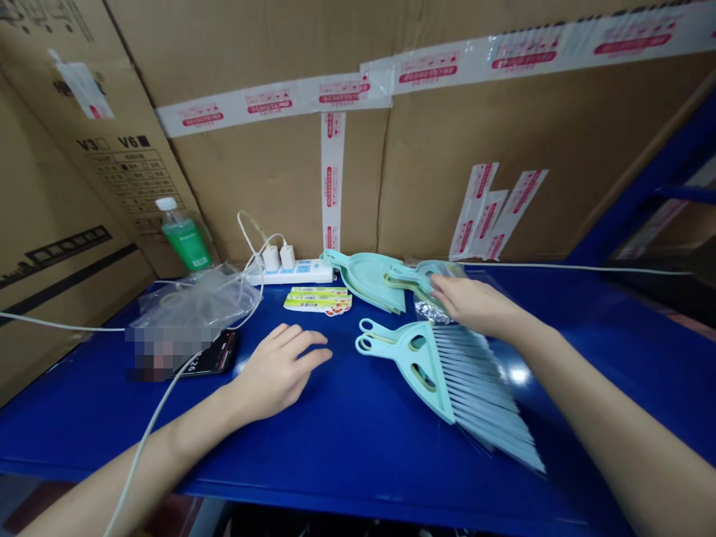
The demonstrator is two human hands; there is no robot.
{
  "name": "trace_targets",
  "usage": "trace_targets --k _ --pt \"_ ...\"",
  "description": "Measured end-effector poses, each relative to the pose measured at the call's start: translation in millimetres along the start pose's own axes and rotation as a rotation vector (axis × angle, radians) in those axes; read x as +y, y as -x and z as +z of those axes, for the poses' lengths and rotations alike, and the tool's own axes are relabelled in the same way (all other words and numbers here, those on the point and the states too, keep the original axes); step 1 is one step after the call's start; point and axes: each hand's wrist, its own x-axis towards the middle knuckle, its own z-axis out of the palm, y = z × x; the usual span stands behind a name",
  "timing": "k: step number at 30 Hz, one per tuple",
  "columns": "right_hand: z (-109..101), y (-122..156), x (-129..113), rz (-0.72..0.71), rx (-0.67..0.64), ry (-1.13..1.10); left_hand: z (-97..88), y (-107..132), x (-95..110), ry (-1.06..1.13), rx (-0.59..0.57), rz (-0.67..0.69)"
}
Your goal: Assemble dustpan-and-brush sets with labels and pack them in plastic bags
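Note:
My right hand reaches to the back of the table, its fingers closed at the edge of a small teal hand brush. Clear plastic wrapping shows around that piece, and my fingers hide part of it. Just left of it lies a teal dustpan, its handle toward the power strip. Nearer to me, a larger teal hand brush rests flat, with grey-blue bristles fanned to the right. My left hand holds nothing; it hovers over the table left of this brush, fingers loosely bent and apart.
A white power strip with two plugged chargers stands against the cardboard wall. Before it lie yellow-green packets. On the left are a green-labelled bottle, a crumpled plastic bag and a phone. White cables cross the blue table.

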Motion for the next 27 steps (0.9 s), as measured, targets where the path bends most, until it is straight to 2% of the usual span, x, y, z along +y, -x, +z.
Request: trace_targets --k 3,9,14,16,19,23,25,27 --pt "-2.5 0.1 -0.2 0.005 0.013 0.009 0.4 3.3 0.7 0.012 0.030 0.047" --pt "-1.8 1.7 -0.8 0.010 0.034 0.034 1.3 8.5 5.5 0.006 -0.032 0.061" --pt "6.1 0.4 -2.7 -0.025 0.060 0.080 2.9 8.3 4.2 0.004 -0.037 0.077" --pt "8.1 1.7 -4.0 -0.046 0.097 0.093 3.3 8.4 4.0 0.008 -0.046 0.080" --pt "5.1 7.4 -8.3 -0.105 0.232 0.119 3.8 9.0 4.6 0.017 -0.046 0.058" --pt "-9.5 21.8 -26.7 -0.178 0.416 0.130 2.4 8.8 6.1 0.182 -0.030 -0.103" --pt "-15.1 31.2 -44.2 -0.242 0.455 0.117 0.2 7.8 6.5 0.409 -0.020 -0.257" --pt "-15.5 41.2 -65.9 -0.426 0.497 0.104 -2.3 6.6 6.1 0.710 -0.016 -0.419"
